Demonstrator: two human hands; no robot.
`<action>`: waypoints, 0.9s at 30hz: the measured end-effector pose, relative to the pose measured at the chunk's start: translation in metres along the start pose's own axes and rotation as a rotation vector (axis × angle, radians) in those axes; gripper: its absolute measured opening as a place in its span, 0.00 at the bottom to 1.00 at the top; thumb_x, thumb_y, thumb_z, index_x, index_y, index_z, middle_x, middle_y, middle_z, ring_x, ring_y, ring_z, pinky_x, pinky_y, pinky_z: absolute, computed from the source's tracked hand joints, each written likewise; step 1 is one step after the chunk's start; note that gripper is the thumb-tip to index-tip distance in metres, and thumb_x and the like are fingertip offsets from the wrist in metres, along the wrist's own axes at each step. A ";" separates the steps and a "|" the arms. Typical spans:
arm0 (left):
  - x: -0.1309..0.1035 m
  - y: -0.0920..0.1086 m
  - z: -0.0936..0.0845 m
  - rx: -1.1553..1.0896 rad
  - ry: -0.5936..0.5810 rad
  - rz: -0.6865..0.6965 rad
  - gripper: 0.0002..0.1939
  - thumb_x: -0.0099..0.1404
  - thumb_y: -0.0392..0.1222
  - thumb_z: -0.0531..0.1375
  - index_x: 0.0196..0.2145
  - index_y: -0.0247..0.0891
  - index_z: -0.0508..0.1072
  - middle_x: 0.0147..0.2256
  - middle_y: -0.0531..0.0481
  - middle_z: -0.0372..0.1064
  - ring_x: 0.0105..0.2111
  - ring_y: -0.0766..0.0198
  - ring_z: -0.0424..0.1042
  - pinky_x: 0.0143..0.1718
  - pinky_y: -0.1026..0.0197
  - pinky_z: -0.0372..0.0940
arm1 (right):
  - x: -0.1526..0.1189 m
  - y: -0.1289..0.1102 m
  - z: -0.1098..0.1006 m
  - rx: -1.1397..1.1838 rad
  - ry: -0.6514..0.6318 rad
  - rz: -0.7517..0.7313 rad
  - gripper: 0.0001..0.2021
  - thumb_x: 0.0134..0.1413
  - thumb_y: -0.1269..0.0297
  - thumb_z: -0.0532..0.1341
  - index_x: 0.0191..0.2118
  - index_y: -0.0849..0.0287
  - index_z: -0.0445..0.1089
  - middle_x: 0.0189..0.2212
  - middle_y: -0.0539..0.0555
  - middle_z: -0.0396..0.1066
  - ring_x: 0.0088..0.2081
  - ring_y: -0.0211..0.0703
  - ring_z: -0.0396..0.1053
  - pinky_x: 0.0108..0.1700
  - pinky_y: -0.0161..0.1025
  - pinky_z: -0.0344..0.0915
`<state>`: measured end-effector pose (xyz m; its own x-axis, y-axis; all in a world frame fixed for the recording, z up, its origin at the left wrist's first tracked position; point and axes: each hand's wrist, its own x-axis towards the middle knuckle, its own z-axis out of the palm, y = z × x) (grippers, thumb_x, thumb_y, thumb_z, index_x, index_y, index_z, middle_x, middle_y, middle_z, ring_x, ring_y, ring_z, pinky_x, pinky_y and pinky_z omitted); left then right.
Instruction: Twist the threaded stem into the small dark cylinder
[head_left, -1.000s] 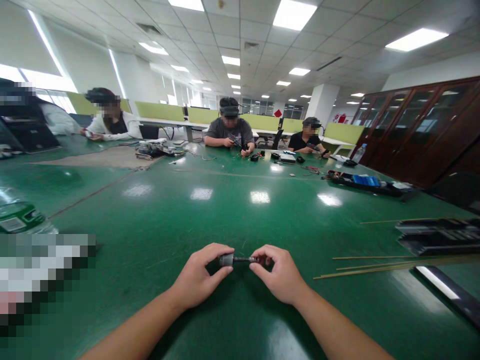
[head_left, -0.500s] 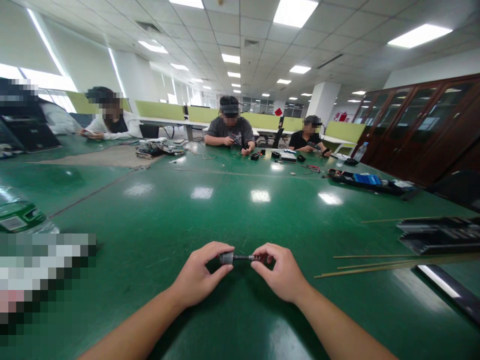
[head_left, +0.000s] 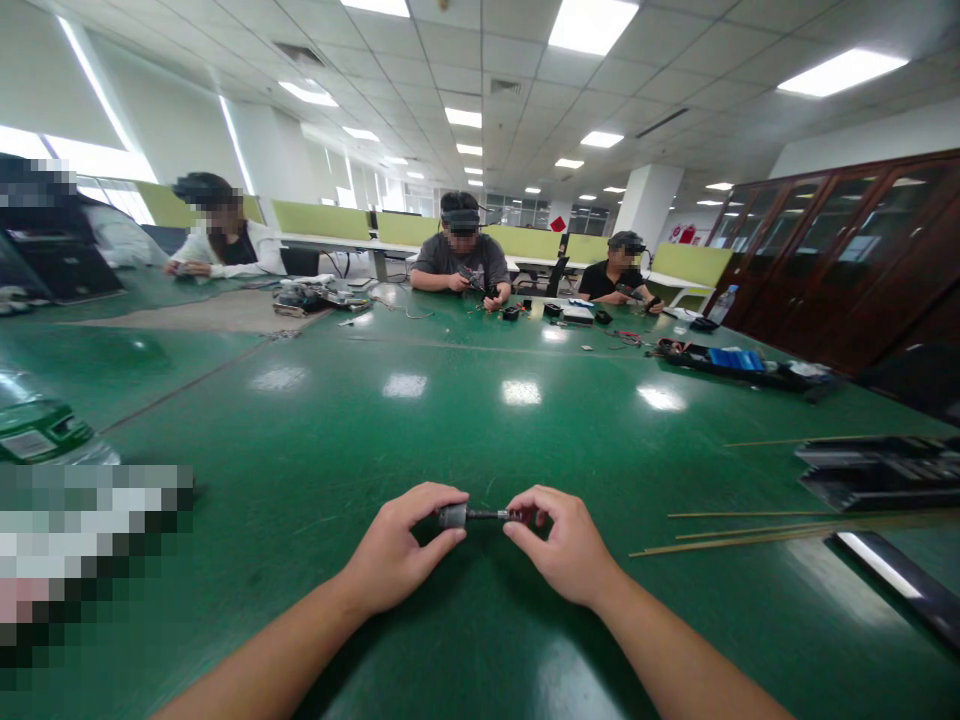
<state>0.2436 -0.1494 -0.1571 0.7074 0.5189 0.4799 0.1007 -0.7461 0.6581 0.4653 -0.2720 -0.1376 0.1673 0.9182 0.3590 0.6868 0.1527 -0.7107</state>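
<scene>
Between my two hands lies a small dark part with a thin shaft [head_left: 484,515], a grey cylinder [head_left: 453,516] at its left end and what looks like a small coil at its right. The thumb and fingers of my left hand [head_left: 401,545] grip the grey cylinder. My right hand [head_left: 559,545] pinches the shaft's right end, its other fingers curled behind. The part is held level, close over the green table [head_left: 450,440]; whether it touches the surface I cannot tell.
Thin brass-coloured rods [head_left: 720,541] lie on the right, near dark metal profiles [head_left: 877,470] and a black flat bar [head_left: 900,585]. A plastic bottle [head_left: 45,420] lies at left. Several people sit across the table, one [head_left: 461,255] handling parts. Blue-topped items [head_left: 735,360] lie far right.
</scene>
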 end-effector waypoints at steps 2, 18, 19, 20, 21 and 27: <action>0.000 -0.001 0.000 0.000 -0.003 -0.006 0.16 0.65 0.40 0.63 0.51 0.44 0.72 0.47 0.46 0.73 0.48 0.57 0.72 0.52 0.53 0.66 | 0.000 0.000 0.000 -0.008 0.001 -0.002 0.03 0.54 0.68 0.65 0.36 0.56 0.75 0.30 0.49 0.74 0.33 0.40 0.71 0.36 0.36 0.63; 0.005 -0.007 -0.012 0.020 0.106 -0.149 0.16 0.65 0.45 0.64 0.51 0.44 0.75 0.47 0.45 0.74 0.48 0.54 0.71 0.53 0.48 0.66 | 0.000 0.003 -0.003 0.003 0.033 0.018 0.04 0.55 0.67 0.65 0.37 0.56 0.75 0.32 0.50 0.76 0.33 0.41 0.71 0.35 0.37 0.63; 0.006 -0.009 -0.015 -0.030 0.124 -0.202 0.18 0.65 0.46 0.63 0.52 0.43 0.74 0.48 0.44 0.74 0.49 0.54 0.72 0.54 0.48 0.66 | 0.000 0.003 -0.003 0.006 0.032 0.018 0.04 0.55 0.67 0.65 0.37 0.56 0.75 0.32 0.51 0.76 0.33 0.41 0.71 0.35 0.37 0.63; 0.006 -0.010 -0.017 -0.105 0.138 -0.255 0.20 0.66 0.47 0.63 0.55 0.42 0.72 0.51 0.44 0.73 0.50 0.54 0.72 0.56 0.47 0.65 | -0.001 0.002 -0.003 0.011 0.032 0.017 0.04 0.55 0.67 0.64 0.37 0.56 0.75 0.32 0.51 0.76 0.33 0.42 0.71 0.35 0.37 0.63; 0.007 -0.010 -0.021 -0.195 0.147 -0.303 0.23 0.67 0.47 0.62 0.58 0.42 0.69 0.53 0.43 0.72 0.53 0.54 0.72 0.57 0.47 0.65 | -0.001 0.001 -0.002 0.017 0.028 0.017 0.04 0.55 0.67 0.64 0.37 0.56 0.75 0.32 0.51 0.76 0.33 0.42 0.71 0.35 0.37 0.63; -0.013 0.008 -0.061 -0.405 0.103 -0.458 0.27 0.68 0.48 0.60 0.62 0.40 0.64 0.53 0.43 0.72 0.56 0.55 0.71 0.60 0.49 0.63 | -0.005 -0.006 -0.002 0.028 0.002 0.000 0.03 0.56 0.66 0.64 0.36 0.55 0.75 0.32 0.50 0.75 0.33 0.42 0.72 0.36 0.38 0.64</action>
<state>0.1920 -0.1366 -0.1228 0.5816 0.8018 0.1371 0.0904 -0.2312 0.9687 0.4623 -0.2783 -0.1340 0.1685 0.9176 0.3601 0.6664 0.1631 -0.7275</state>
